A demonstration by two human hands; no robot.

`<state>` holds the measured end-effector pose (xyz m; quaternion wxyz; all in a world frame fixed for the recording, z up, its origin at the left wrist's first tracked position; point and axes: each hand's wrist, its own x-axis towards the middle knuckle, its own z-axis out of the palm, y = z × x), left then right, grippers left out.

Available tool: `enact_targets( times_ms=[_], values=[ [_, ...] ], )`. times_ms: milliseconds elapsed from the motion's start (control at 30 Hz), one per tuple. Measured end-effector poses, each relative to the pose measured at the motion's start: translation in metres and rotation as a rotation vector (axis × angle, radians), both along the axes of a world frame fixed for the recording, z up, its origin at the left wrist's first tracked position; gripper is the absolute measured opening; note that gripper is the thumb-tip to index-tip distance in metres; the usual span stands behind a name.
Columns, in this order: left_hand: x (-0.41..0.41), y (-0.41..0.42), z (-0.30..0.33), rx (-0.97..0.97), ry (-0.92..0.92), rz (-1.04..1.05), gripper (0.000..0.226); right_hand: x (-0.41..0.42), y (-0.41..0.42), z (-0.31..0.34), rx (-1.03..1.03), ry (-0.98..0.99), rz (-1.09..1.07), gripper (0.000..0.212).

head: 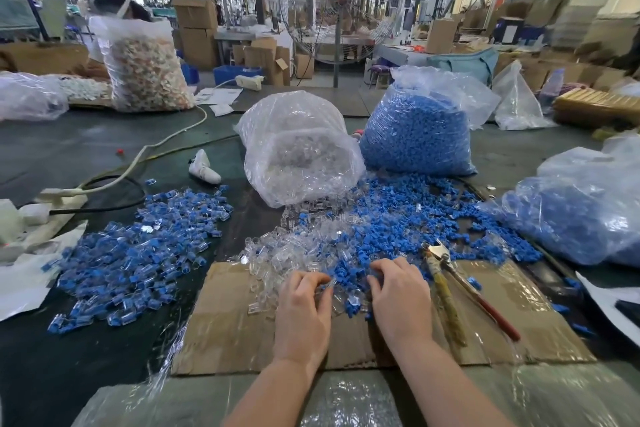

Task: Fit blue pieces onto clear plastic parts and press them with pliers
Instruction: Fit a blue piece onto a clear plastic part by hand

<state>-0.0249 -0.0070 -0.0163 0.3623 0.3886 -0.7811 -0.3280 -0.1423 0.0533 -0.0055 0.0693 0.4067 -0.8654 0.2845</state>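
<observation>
A large heap of joined pieces [138, 250] is lying on the bench [86, 149] well left of the fingers, so much looks done, yet loose blue pieces [408, 229] and clear plastic parts [287, 250] are still spreading just beyond them, with full bags behind (plenty left, I judge). The left hand [304, 308] is pinching a clear part; the right hand [398, 295] is resting curled on blue pieces, its hold unclear. The pliers [450, 281] are lying idle just right of the fingers, long axis running away from the person, jaws pointing far and slightly left.
</observation>
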Motion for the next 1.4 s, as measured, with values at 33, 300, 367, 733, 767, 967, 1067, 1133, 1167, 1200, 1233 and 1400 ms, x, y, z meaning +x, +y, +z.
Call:
enact_targets(
  times_ms=[33,300,367,733,767,967,1067,1133,1167,1200,1233,1400],
  values=[
    [0.001,0.0,0.001,-0.004,0.004,0.0,0.017,0.0,0.0,-0.001,0.003,-0.002,-0.001,0.024],
    [0.003,0.001,0.001,-0.057,0.039,0.021,0.013,0.005,0.003,-0.009,-0.078,-0.013,-0.034,0.015],
    [0.004,0.001,0.001,-0.064,0.033,0.017,0.012,0.005,0.004,-0.011,-0.095,-0.012,-0.04,0.013],
    [0.004,0.001,0.001,-0.055,0.051,-0.001,0.009,0.003,0.004,-0.014,-0.064,0.002,-0.029,0.014],
    [0.004,0.001,0.001,-0.048,0.057,-0.004,0.009,0.004,0.005,-0.013,-0.085,-0.001,-0.026,0.013],
    [0.004,0.001,0.001,-0.026,0.085,-0.008,0.01,0.01,0.01,-0.01,-0.228,0.002,0.04,0.01],
    [0.004,0.0,0.001,-0.038,0.065,-0.022,0.017,0.014,0.012,-0.008,-0.272,0.04,0.12,0.007],
    [0.005,0.0,0.001,-0.05,0.043,-0.052,0.028,0.016,0.012,-0.007,-0.288,0.086,0.174,0.008],
    [0.005,0.0,0.001,-0.056,0.022,-0.073,0.033,0.016,0.011,-0.008,-0.289,0.113,0.202,0.009],
    [0.005,-0.001,0.001,-0.065,-0.004,-0.093,0.037,0.016,0.011,-0.008,-0.284,0.137,0.231,0.01],
    [0.005,-0.001,0.001,-0.074,-0.027,-0.108,0.039,0.017,0.01,-0.009,-0.277,0.153,0.256,0.01],
    [0.007,-0.002,0.001,-0.084,-0.019,-0.113,0.024,0.018,0.011,-0.01,-0.249,0.182,0.332,0.011]
  ],
)
